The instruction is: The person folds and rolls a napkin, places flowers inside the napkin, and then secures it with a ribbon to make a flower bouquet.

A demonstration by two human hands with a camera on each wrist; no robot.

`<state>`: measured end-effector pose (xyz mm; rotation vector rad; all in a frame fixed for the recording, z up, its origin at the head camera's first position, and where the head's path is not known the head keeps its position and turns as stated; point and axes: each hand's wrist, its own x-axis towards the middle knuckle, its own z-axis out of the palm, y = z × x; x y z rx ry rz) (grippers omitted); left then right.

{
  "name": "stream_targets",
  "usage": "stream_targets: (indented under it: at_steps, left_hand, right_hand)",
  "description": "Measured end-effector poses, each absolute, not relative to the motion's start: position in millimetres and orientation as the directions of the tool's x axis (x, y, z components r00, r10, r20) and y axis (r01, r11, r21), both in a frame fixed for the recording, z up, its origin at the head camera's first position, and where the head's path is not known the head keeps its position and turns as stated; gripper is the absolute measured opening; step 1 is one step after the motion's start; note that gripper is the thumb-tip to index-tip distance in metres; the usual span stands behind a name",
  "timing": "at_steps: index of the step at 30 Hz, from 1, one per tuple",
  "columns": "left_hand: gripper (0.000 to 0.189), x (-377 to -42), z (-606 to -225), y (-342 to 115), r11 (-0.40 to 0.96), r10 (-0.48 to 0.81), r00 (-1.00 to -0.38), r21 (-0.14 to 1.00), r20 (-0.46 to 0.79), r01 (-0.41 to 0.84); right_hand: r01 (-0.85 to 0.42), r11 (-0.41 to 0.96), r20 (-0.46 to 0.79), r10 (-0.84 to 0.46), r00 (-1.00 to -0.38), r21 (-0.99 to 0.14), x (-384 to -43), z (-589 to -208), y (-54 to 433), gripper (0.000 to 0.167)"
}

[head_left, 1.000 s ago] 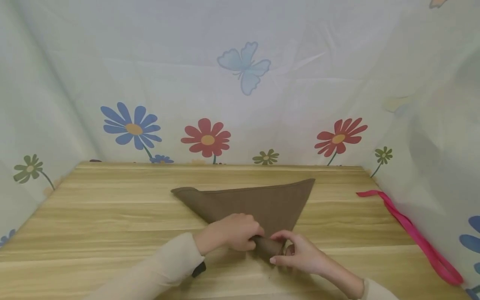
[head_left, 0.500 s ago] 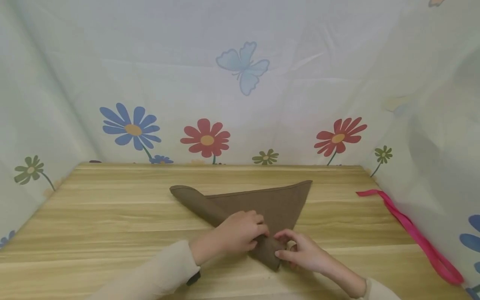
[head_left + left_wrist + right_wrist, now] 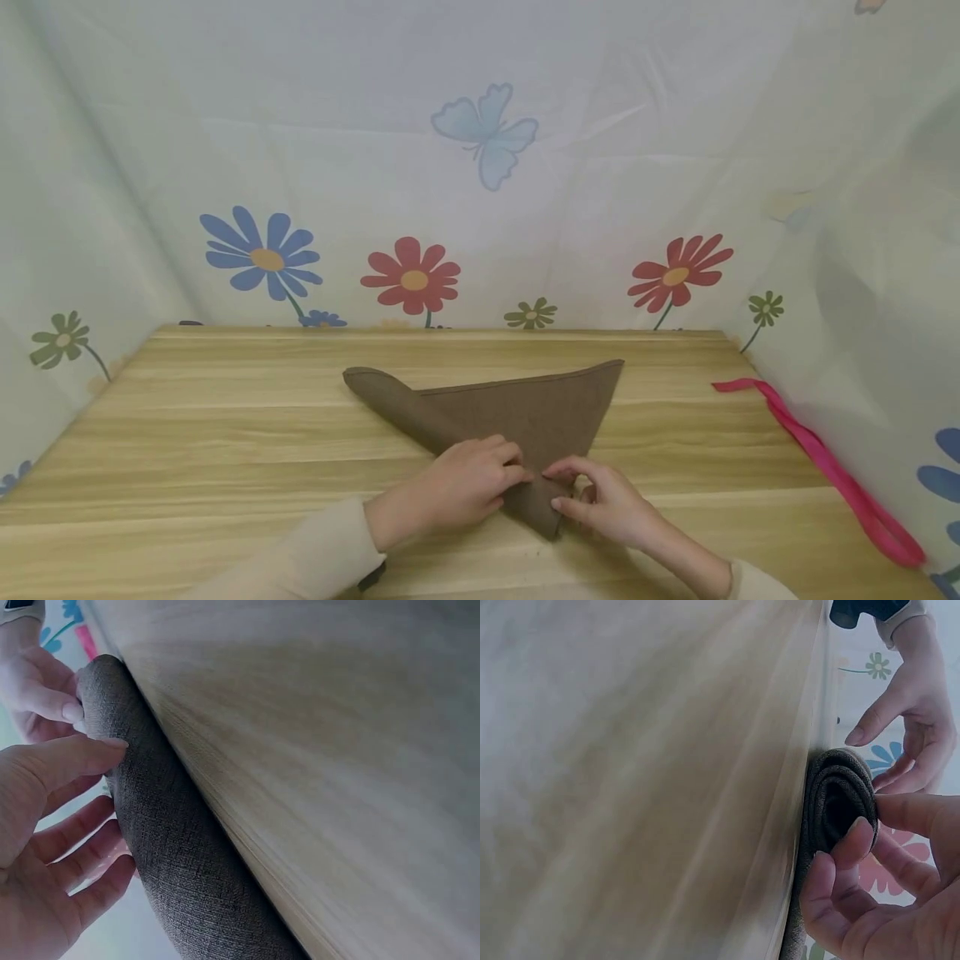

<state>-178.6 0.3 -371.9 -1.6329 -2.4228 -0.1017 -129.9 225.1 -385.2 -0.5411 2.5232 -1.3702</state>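
Pinch grip, right hand (image 3: 611, 508) nearly closed on the rolled near end, left hand (image 3: 465, 483) loosely straddling: one brown cloth (image 3: 525, 417), mid wooden table (image 3: 225, 450), to my eye light, soft, unslippery, unbreakable, best held along the roll.

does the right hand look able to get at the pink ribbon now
Probably yes: nothing visible stands between the right hand and the pink ribbon along the right of the table, though that hand pinches the brown cloth and would likely need to let go.
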Motion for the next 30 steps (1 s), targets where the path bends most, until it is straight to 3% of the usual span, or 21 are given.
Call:
stream_targets:
  at_steps: [22,30]
  left_hand:
    - [0.041,-189,-373,14,0.381,0.921,-0.375,-0.045,0.102,0.923]
    - [0.033,-200,-364,22,0.401,0.913,-0.405,0.074,0.046,0.913]
  right_hand:
    - [-0.227,0.595,-0.054,-0.416,-0.908,-0.771,-128,-384,223,0.055]
    - [-0.287,0.648,-0.019,-0.422,-0.906,-0.705,-128,-383,219,0.063]
